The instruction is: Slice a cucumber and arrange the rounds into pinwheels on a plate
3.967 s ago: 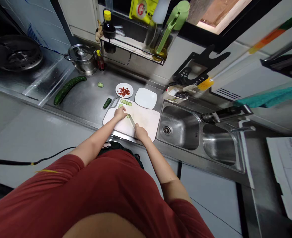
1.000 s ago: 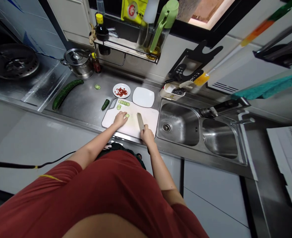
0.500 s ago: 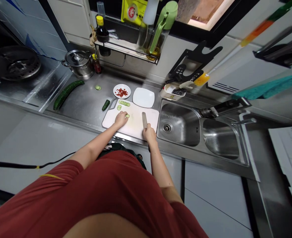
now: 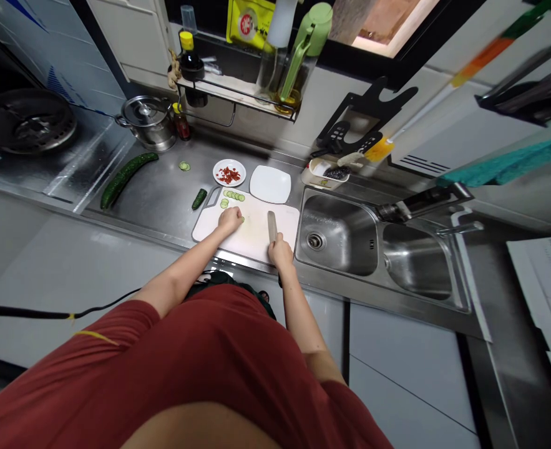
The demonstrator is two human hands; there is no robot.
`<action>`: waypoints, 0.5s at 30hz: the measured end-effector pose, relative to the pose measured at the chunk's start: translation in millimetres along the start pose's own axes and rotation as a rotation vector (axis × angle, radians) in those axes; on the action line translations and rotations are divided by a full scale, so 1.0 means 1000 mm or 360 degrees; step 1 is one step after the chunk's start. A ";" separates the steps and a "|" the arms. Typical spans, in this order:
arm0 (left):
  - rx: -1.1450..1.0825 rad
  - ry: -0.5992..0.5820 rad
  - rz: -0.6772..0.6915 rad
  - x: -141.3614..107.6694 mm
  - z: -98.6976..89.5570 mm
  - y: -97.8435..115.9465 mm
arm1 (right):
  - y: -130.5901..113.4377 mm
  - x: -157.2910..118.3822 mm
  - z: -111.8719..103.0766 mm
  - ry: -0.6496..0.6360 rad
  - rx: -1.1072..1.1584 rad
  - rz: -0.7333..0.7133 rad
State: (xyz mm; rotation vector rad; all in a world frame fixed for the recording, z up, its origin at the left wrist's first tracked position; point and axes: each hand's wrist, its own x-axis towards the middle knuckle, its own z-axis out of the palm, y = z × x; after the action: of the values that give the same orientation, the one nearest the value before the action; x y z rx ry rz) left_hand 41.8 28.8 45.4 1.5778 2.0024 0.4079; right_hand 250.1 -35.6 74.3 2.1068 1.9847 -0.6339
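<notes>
My right hand (image 4: pixel 281 251) is closed round the handle of a kitchen knife (image 4: pixel 272 225), its blade pointing away from me over the right part of the white cutting board (image 4: pixel 256 242). On the board's left half, my left hand (image 4: pixel 230 220) has its fingers curled down at a small piece of cucumber (image 4: pixel 243 219), which is mostly hidden by the hand. Beyond that hand lies a row of cucumber slices (image 4: pixel 234 196), with a few more slices (image 4: pixel 224 203) beside it. A short cucumber chunk (image 4: pixel 199 199) rests on the steel counter left of the board.
Behind the board stand a plate of chopped red pieces (image 4: pixel 229 184) and a white square plate (image 4: pixel 270 184). A whole cucumber (image 4: pixel 128 178) and a lidded pot (image 4: pixel 150 125) are at left. To the right is a double sink (image 4: pixel 341 234); a rack (image 4: pixel 238 93) holds bottles above.
My left hand has turned slightly and shifted a little right over the cucumber piece, covering more of it. The right hand and knife have stayed nearly in place.
</notes>
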 end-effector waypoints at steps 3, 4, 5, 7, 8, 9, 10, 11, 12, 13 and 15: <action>-0.0067 0.0019 -0.0102 -0.001 -0.002 -0.002 | 0.000 0.001 0.001 -0.0005 0.0021 0.0005; -0.0090 0.0034 -0.0139 -0.001 -0.004 -0.003 | 0.000 0.001 0.002 -0.0004 0.0026 0.0007; -0.0115 0.0051 -0.0172 0.000 -0.005 -0.006 | 0.001 0.002 0.002 0.0000 0.0029 0.0009; -0.0177 0.0094 -0.0228 0.003 -0.009 -0.012 | 0.001 0.003 0.003 0.0007 0.0036 0.0014; -0.0211 0.0122 -0.0247 0.004 -0.011 -0.015 | 0.001 0.003 0.004 0.0010 0.0038 0.0016; -0.0243 0.0155 -0.0265 0.006 -0.013 -0.019 | 0.001 0.003 0.004 0.0014 0.0041 0.0018; -0.0272 0.0192 -0.0279 0.009 -0.014 -0.023 | 0.001 0.003 0.004 0.0017 0.0042 0.0019; -0.0294 0.0231 -0.0294 0.011 -0.015 -0.027 | 0.001 0.003 0.005 0.0019 0.0042 0.0021; -0.0311 0.0269 -0.0311 0.013 -0.016 -0.030 | 0.001 0.004 0.005 0.0019 0.0042 0.0024; -0.0323 0.0304 -0.0325 0.016 -0.017 -0.034 | 0.001 0.004 0.005 0.0019 0.0040 0.0026; -0.0331 0.0356 -0.0347 0.020 -0.018 -0.040 | 0.001 0.004 0.005 0.0019 0.0035 0.0028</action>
State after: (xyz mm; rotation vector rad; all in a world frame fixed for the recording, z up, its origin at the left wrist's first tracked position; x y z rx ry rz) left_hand -3.0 39.1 33.2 1.2178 2.1902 0.7066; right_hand 250.2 -34.4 67.9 2.1430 1.9721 -0.6445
